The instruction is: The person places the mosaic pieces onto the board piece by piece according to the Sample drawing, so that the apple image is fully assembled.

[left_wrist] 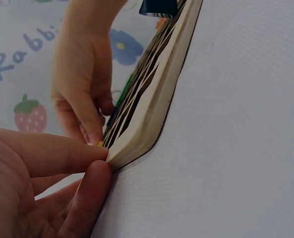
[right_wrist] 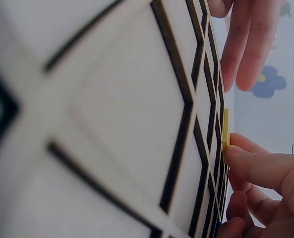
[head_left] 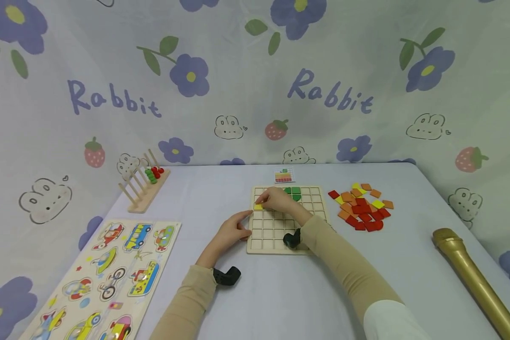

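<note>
A wooden grid board [head_left: 261,245] lies flat in the middle of the table. My right hand [head_left: 277,199] is over its upper left part and pinches a yellow tile [right_wrist: 226,128] between thumb and fingertips at the grid's left side. The same tile shows only as a small yellow patch in the head view. My left hand [head_left: 230,230] touches the board's left edge, fingers and thumb spread apart along it; in the left wrist view its fingertips [left_wrist: 98,174] meet the board's rim. Green tiles [head_left: 296,191] sit in the board's upper cells, partly hidden behind my right hand.
Red, orange and yellow tiles [head_left: 362,208] lie loosely heaped right of the board. A small pattern card [head_left: 284,175] is behind it. On the left are a peg rack with beads [head_left: 143,191] and a vehicle puzzle board [head_left: 123,257]. A gold microphone [head_left: 467,269] lies far right.
</note>
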### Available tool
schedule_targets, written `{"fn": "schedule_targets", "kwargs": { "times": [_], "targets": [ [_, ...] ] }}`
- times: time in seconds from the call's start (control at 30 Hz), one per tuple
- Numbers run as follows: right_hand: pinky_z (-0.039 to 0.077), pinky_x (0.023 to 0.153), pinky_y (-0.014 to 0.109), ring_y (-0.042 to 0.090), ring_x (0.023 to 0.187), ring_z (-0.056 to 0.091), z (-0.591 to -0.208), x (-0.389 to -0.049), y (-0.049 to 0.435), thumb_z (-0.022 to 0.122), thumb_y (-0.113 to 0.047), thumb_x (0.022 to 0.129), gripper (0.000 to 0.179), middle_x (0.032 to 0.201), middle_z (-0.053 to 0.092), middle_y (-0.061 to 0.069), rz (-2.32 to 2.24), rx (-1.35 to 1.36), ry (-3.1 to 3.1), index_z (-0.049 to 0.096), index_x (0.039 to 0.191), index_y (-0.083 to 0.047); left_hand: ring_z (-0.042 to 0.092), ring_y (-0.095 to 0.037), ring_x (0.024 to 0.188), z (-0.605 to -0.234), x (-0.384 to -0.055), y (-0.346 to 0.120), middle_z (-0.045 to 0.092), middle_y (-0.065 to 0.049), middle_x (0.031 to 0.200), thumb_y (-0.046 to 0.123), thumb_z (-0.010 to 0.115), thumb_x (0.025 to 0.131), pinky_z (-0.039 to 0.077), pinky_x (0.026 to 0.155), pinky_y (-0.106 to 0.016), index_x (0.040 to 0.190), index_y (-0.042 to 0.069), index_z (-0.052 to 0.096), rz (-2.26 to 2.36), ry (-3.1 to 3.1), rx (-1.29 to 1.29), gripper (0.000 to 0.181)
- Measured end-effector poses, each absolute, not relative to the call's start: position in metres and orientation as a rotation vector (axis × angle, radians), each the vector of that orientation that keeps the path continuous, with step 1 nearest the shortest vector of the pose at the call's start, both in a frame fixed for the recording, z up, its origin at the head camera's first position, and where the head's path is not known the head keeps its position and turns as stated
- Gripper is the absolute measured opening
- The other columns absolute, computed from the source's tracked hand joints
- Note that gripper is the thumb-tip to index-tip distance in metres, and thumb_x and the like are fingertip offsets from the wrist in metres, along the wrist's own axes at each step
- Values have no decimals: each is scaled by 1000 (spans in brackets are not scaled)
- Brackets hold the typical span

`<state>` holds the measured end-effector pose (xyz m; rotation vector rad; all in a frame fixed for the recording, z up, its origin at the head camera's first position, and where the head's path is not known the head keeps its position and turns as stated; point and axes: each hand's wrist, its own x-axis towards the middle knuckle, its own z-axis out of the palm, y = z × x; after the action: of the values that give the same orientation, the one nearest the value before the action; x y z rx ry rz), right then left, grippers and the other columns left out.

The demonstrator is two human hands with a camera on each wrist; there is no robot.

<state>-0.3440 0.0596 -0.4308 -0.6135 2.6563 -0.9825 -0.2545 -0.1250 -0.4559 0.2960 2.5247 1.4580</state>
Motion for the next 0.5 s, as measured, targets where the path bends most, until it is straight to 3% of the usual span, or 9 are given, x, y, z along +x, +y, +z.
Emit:
{"fn": "schedule_targets", "kwargs": {
  "times": [0.5],
  "targets": [
    [42, 67, 26, 15, 82, 53, -430, -342, 66, 63, -12, 87, 23, 102, 65, 2, -1179, -583, 2551, 70, 109, -16, 58, -12, 59, -456, -256, -126, 59, -6, 66, 5, 64, 79, 46, 59, -25, 138, 9, 44, 1453, 2502, 274, 63]
  ]
}}
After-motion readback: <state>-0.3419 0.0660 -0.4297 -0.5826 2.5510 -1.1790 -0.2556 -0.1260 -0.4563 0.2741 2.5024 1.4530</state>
